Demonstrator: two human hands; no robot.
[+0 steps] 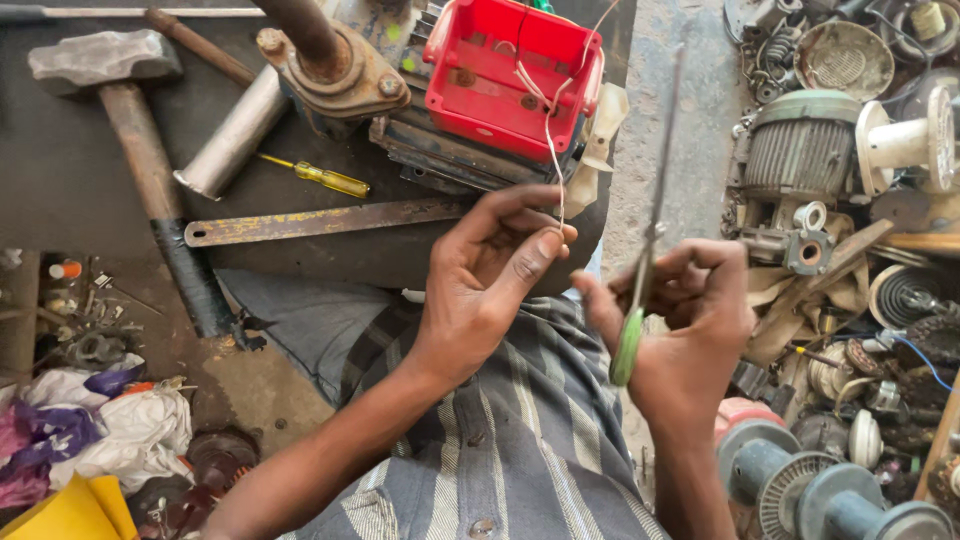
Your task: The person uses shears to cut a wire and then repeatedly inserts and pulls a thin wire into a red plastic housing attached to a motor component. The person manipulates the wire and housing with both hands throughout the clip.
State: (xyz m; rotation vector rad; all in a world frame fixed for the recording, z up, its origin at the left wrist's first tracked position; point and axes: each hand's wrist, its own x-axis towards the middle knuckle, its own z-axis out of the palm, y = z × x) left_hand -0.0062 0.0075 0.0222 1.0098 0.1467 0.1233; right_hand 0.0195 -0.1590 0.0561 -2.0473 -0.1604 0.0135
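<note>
left hand point(495, 265) centre frame, pinching thin white wire point(552, 150) | wire runs up toward red tray point(512, 75) at top centre | right hand point(690, 315) just right, gripping green-handled scissors point(645, 260), long axis near vertical, blades beside the wire | dark surface point(80, 190) upper left holds hammer point(110, 90)

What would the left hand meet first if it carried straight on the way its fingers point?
The left hand, pinching a thin pale wire, points up and slightly right. It would probably first meet the red plastic box on the dark bench, though depth is unclear.
</note>
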